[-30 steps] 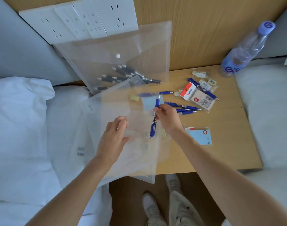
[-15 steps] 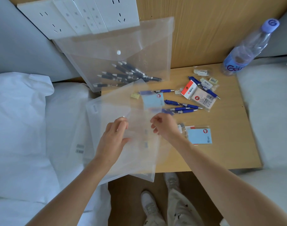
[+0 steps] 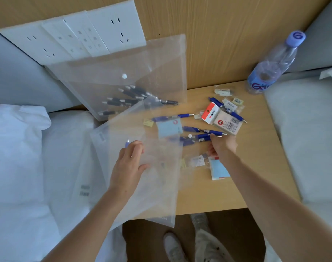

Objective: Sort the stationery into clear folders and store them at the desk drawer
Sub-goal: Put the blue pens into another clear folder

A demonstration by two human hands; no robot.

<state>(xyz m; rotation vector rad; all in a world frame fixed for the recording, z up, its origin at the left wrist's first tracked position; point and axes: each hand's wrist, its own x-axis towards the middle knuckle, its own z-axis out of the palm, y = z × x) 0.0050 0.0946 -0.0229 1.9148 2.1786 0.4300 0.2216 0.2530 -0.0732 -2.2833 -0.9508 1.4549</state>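
Wooden desk (image 3: 242,186) — left hand (image 3: 128,164) gripping clear folder (image 3: 148,186), right hand (image 3: 220,148) on blue pens (image 3: 203,138)

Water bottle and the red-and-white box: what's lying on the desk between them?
In the head view, small wrapped erasers and a blue pen lie between the bottle and the box; otherwise bare desk.

A folder (image 3: 135,82) holding pens (image 3: 131,99) leans behind the near folder (image 3: 142,186); bottle (image 3: 270,67) stands far right.

Held clear folder (image 3: 142,186) overhangs desk; blue pens (image 3: 204,131) lie loose beside it.
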